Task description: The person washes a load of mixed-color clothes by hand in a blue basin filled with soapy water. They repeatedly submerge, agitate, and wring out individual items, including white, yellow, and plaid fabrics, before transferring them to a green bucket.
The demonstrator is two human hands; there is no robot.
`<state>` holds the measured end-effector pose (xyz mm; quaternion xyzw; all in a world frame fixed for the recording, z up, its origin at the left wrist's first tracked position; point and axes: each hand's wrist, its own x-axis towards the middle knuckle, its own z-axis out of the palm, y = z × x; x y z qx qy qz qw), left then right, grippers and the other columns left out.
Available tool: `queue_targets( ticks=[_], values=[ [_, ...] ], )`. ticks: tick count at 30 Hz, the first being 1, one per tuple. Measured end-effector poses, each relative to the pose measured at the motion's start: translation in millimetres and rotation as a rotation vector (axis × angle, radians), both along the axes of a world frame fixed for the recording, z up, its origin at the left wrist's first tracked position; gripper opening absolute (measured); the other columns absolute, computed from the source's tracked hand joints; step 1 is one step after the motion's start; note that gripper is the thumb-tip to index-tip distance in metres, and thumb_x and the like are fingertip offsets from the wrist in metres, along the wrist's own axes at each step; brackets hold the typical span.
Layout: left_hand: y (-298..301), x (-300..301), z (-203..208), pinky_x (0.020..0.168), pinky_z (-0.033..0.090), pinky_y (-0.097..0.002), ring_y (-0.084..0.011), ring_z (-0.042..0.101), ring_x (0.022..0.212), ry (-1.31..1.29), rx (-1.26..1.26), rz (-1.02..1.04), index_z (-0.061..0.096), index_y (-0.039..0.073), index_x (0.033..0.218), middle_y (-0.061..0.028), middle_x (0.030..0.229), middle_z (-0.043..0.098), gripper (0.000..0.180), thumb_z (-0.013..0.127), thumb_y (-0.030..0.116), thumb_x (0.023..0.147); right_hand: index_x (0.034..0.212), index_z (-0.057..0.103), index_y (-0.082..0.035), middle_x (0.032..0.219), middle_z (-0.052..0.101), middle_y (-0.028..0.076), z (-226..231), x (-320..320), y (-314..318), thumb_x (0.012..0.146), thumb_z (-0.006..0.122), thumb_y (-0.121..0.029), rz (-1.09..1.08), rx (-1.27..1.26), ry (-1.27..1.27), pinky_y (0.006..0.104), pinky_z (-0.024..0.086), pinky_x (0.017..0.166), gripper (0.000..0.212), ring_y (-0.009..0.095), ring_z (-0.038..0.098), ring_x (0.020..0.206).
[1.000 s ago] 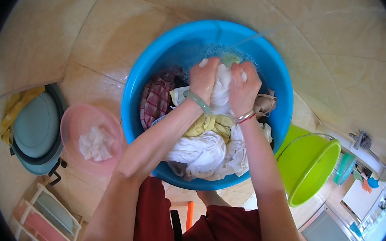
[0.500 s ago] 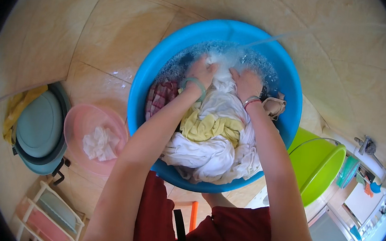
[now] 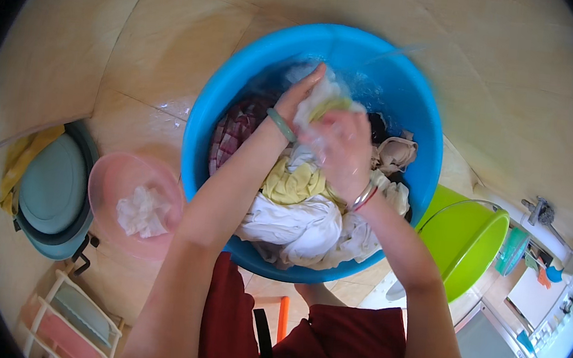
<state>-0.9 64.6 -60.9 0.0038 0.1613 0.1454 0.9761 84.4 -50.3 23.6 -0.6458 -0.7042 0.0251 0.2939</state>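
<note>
Wet white and pale-yellow cloth (image 3: 332,105) is bunched between my two hands above the water in a large blue tub (image 3: 201,129). My left hand (image 3: 299,96), with a green bangle at the wrist, grips the cloth's left side, its fingers partly hidden behind it. My right hand (image 3: 344,150) is pressed over the cloth from the right, slightly smeared by motion. Below them lie a yellow garment (image 3: 294,183) and a white garment (image 3: 296,223). Plaid red cloth (image 3: 234,132) rests at the tub's left side, and a beige garment (image 3: 396,154) at its right.
A thin water stream falls into the tub from the upper right. Left of the tub stand a pink basin (image 3: 109,189) with white cloth inside and stacked grey-green basins (image 3: 57,184). A lime-green bucket (image 3: 458,254) stands at right. Lower left is a white rack (image 3: 46,308).
Both hands have lifted cloth out of the foamy water. My right hand has moved down and left, across to the cloth beside my left hand. The view has shifted slightly.
</note>
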Motion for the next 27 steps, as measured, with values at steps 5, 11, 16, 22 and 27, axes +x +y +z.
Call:
queue_targets(
  ticks=[5,11,16,22,27],
  values=[
    [-21.2,3.8,56.5,0.092,0.047,-0.0344,-0.0186,0.056,0.104,0.053,0.223,0.083,0.047,0.013,0.123,-0.0067,0.115,0.055,0.046,0.055,0.047,0.093,0.078,0.063,-0.02,0.093,0.052,-0.004,36.6,-33.6,-16.7,0.063,0.077,-0.029,0.051,0.011,-0.059,0.0379,0.035,0.067,0.022,0.019,0.048,0.083],
    [-30.8,5.4,79.7,0.073,0.047,-0.0271,-0.0111,0.055,0.083,-0.175,0.055,-0.076,0.054,0.012,0.102,-0.0003,0.091,0.056,0.042,0.051,0.053,0.094,0.07,0.062,-0.019,0.087,0.052,-0.003,53.8,-42.5,-4.7,0.058,0.08,-0.028,-0.049,0.219,0.012,0.0369,0.035,0.063,0.023,0.021,0.048,0.078],
    [-38.9,8.4,84.3,0.061,0.044,-0.027,-0.0112,0.052,0.068,-0.088,0.016,0.081,0.056,0.009,0.089,-0.0002,0.078,0.055,0.034,0.053,0.043,0.096,0.067,0.059,-0.013,0.077,0.052,0.003,57.4,-28.5,2.7,0.061,0.079,-0.017,-0.067,0.27,0.097,0.0356,0.04,0.055,0.021,0.024,0.05,0.068],
    [-57.3,11.5,82.5,0.06,0.045,-0.0273,-0.0113,0.055,0.07,0.877,1.082,0.122,0.058,0.007,0.088,0.0001,0.079,0.058,0.016,0.059,0.023,0.09,0.068,0.056,-0.006,0.075,0.053,0.011,43.6,-7.8,1.3,0.069,0.07,-0.01,-0.122,0.199,0.312,0.0397,0.045,0.053,0.015,0.031,0.055,0.065],
    [-66.5,14.7,92.7,0.065,0.047,-0.0328,-0.0156,0.058,0.07,0.903,0.383,0.308,0.067,0.001,0.082,-0.0066,0.073,0.063,0.027,0.067,0.028,0.08,0.074,0.058,0.0,0.074,0.056,0.013,21.3,19.9,-0.9,0.078,0.066,-0.009,-0.444,0.018,0.412,0.0386,0.045,0.055,0.013,0.034,0.056,0.064]
  ],
)
